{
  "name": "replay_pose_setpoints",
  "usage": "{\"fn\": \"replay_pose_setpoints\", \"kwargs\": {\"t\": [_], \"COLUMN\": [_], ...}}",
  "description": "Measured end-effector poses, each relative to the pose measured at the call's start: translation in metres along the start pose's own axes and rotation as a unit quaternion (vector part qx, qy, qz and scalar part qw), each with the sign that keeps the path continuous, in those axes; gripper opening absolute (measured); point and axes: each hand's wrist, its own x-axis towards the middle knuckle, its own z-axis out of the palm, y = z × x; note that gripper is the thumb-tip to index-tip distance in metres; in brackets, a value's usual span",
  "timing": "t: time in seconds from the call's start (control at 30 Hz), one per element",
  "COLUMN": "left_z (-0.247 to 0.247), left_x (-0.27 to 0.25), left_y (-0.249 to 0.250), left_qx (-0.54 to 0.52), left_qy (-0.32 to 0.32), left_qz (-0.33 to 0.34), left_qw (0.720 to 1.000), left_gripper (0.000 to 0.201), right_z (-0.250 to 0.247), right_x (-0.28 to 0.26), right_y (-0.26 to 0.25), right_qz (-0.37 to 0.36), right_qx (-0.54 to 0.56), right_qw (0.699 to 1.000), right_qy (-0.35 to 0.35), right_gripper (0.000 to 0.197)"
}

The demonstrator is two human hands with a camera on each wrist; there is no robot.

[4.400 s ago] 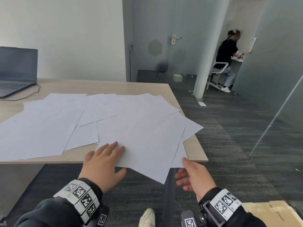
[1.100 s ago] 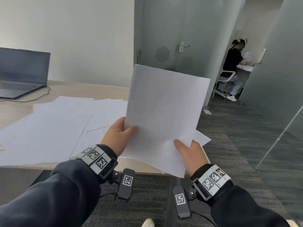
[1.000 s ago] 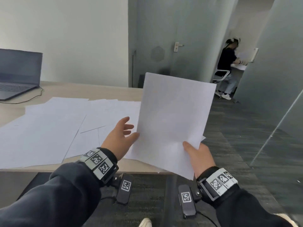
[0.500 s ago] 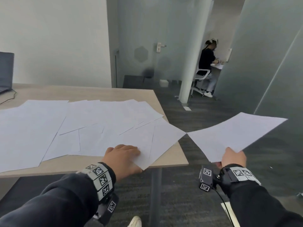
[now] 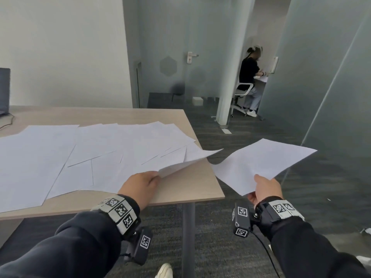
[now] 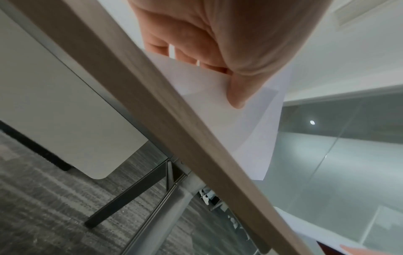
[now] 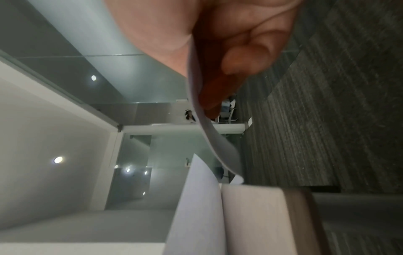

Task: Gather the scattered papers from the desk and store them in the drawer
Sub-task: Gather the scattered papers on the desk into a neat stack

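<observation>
A: Papers, step? Left hand pinched a sheet by its near edge, lower centre of frame, far corner lifted off the desk.

B: Right hand gripped the gathered sheets, centre right, clear of the desk. Gathering stage; many papers lay centre left. Next, probably: merge both. Drawer unseen.
</observation>
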Motion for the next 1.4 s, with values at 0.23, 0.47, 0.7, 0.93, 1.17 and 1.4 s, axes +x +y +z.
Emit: {"fn": "replay_pose_setpoints", "kwargs": {"t": [0.23, 0.47, 0.7, 0.93, 1.17, 1.4], "left_z": [-0.003, -0.007, 0.002, 0.013, 0.033, 0.044], "left_x": [0.003, 0.005, 0.004, -0.011, -0.020, -0.022], "left_y": [-0.006, -0.002, -0.002, 0.006, -0.001, -0.003], "left_qx": [-0.113, -0.215, -0.216, -0.089, -0.059, -0.074], "left_qy": [0.070, 0.128, 0.123, 0.027, -0.056, -0.104], "left_qz": [-0.037, -0.053, -0.013, 0.052, 0.180, 0.222], "left_qw": [0.990, 0.967, 0.969, 0.994, 0.980, 0.967], "left_gripper": [0.031, 0.036, 0.013, 0.032, 0.018, 0.034], "right_z": [0.004, 0.006, 0.022, 0.037, 0.053, 0.054], "right_x": [-0.014, -0.031, -0.050, -0.070, -0.076, -0.075], "right_y": [-0.005, -0.007, 0.003, 0.022, 0.025, 0.036], "right_qz": [-0.017, -0.005, 0.001, 0.066, 0.071, 0.043], "right_qx": [0.043, 0.016, -0.048, -0.122, -0.144, -0.165], "right_qw": [0.999, 0.999, 0.992, 0.966, 0.953, 0.938], "right_qy": [0.009, -0.032, -0.121, -0.217, -0.259, -0.301], "right_gripper": [0.012, 0.004, 0.009, 0.020, 0.043, 0.024]}}
